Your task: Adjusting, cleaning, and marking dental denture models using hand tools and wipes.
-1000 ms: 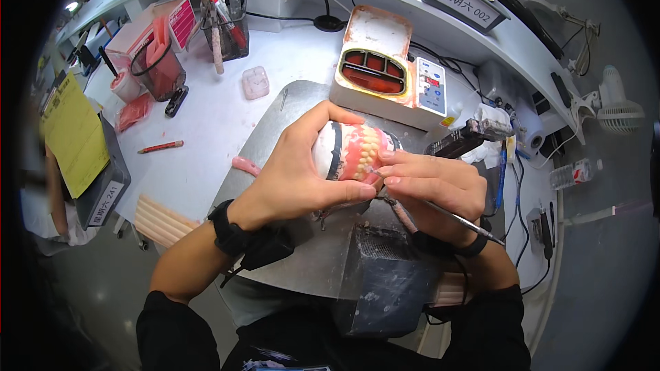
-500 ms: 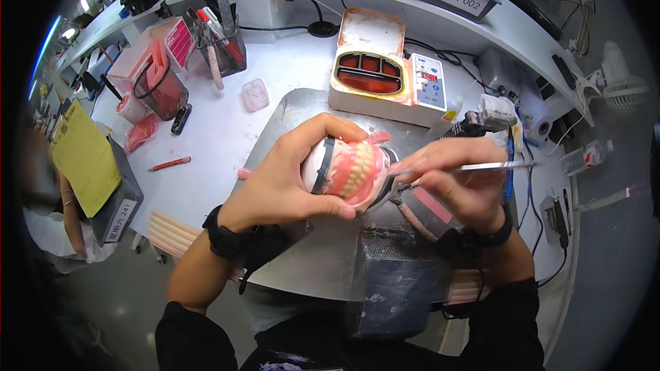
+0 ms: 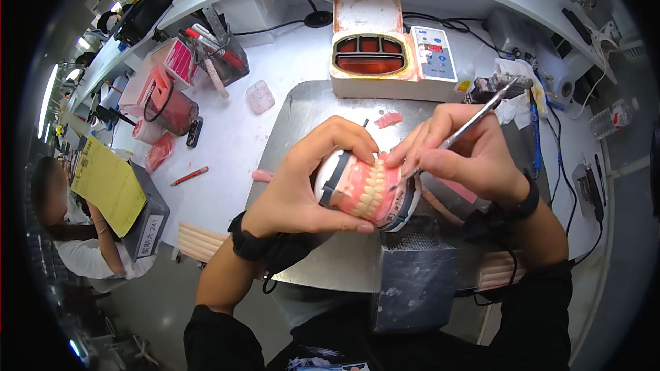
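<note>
My left hand (image 3: pixel 302 182) is wrapped round a dental model (image 3: pixel 371 189), fingers over its far side and thumb along the near side. The model has cream teeth set in pink wax between plaster bases with dark bands. In a pen-like pinch, my right hand (image 3: pixel 467 154) holds a slim metal wax carver (image 3: pixel 481 115). The carver's lower tip points at the pink wax on the model's right side; whether it touches I cannot tell. My right fingertips rest against the teeth. Beyond the hands, a scrap of pink wax (image 3: pixel 389 119) lies on the metal plate (image 3: pixel 302 106).
A wax heater (image 3: pixel 392 86) with its lid up stands behind the plate. Pen holder (image 3: pixel 230 58), wire basket (image 3: pixel 180 113) and red pencil (image 3: pixel 190 176) are at the left. A dark box (image 3: pixel 416 282) sits at the near edge; cables (image 3: pixel 564 178) hang right. Another person sits far left.
Both hands have shifted a little in the picture as the view moved. The carver now tilts upward instead of lying level, and my right fingers have come over the teeth.
</note>
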Demonstrator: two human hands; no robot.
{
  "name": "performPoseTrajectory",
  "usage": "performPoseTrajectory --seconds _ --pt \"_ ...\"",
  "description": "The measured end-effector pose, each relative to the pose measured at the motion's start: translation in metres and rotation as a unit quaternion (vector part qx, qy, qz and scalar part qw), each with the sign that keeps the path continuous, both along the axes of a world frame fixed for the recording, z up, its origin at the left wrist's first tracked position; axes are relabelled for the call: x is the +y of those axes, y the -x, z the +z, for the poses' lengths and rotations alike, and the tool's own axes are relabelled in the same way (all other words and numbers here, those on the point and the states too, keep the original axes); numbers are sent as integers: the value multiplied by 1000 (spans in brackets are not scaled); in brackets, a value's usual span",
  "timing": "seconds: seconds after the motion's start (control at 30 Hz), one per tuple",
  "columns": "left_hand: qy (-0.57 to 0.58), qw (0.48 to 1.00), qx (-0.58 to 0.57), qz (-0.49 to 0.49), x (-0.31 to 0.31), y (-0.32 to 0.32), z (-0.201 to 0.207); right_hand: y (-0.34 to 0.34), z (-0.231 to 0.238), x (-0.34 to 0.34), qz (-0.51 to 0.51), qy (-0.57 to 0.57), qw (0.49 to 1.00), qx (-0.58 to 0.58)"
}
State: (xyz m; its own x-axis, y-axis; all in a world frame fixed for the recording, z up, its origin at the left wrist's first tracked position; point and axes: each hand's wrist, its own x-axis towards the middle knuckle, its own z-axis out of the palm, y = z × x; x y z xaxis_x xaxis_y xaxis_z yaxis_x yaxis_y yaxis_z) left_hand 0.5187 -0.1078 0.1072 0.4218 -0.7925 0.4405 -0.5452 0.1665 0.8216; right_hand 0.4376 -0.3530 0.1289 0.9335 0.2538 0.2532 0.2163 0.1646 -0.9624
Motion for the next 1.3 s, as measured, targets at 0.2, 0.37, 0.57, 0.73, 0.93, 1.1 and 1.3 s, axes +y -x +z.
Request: performPoseTrajectory --seconds 0.2,0.37,0.57,0.73,0.93,1.1,1.3 --pt "11 999 -1 -46 -7 -3 1 8 4 1 -23 90 983 -156" --pt "4 999 18 -47 -6 1 1 9 1 5 -48 103 974 -196" --pt "15 998 40 -46 -7 2 1 8 4 5 -38 178 927 -329" --pt "11 999 23 -42 -6 2 4 8 -3 6 -26 159 929 -334" --pt "51 996 7 -67 -6 3 0 7 -2 5 29 131 952 -275" --pt "54 997 15 -61 -4 4 -1 13 12 12 6 203 926 -319" --pt "49 997 14 -56 -6 3 -2 18 11 15 -41 234 900 -366"
